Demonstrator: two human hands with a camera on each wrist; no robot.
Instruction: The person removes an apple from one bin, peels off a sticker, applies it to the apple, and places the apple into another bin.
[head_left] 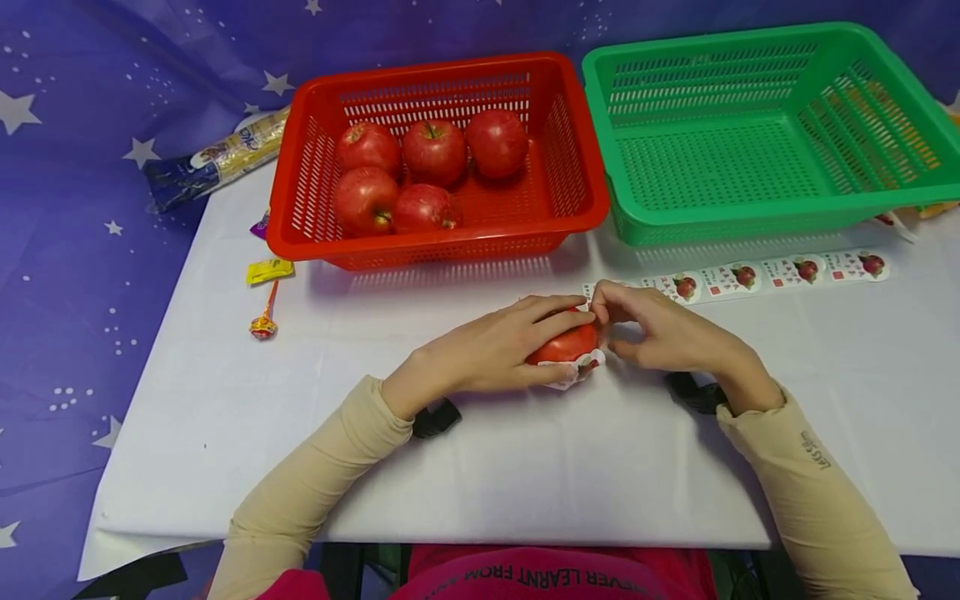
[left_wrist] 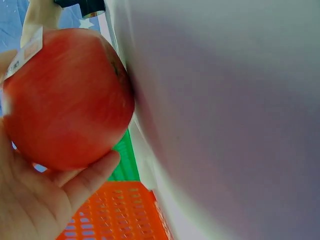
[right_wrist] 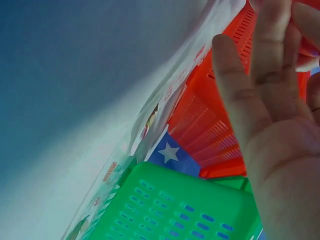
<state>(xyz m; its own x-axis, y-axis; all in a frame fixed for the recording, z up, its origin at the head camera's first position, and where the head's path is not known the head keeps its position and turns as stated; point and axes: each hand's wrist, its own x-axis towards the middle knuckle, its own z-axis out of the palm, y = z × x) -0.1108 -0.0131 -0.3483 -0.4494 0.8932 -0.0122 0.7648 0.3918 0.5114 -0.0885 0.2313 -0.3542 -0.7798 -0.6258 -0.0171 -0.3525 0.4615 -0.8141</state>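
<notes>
My left hand (head_left: 517, 346) grips a red apple (head_left: 567, 343) that rests on the white table (head_left: 480, 450), thumb on its near side and fingers over the top. My right hand (head_left: 600, 315) meets the apple's top from the right, and its thumb and forefinger pinch a white sticker (left_wrist: 27, 52) lying on the apple's skin. The left wrist view shows the apple (left_wrist: 65, 95) filling my left palm (left_wrist: 35, 200). A bit of white paper (head_left: 579, 372) pokes out under the apple. In the right wrist view my right fingers (right_wrist: 270, 100) point up.
A red basket (head_left: 577, 179) at the back holds several red apples (head_left: 435, 150). Beside it on the right stands a green basket (head_left: 750, 225). A strip of apple stickers (head_left: 772, 273) lies in front of it. Sweets (head_left: 264, 325) and a wrapper (head_left: 217, 158) lie at the left.
</notes>
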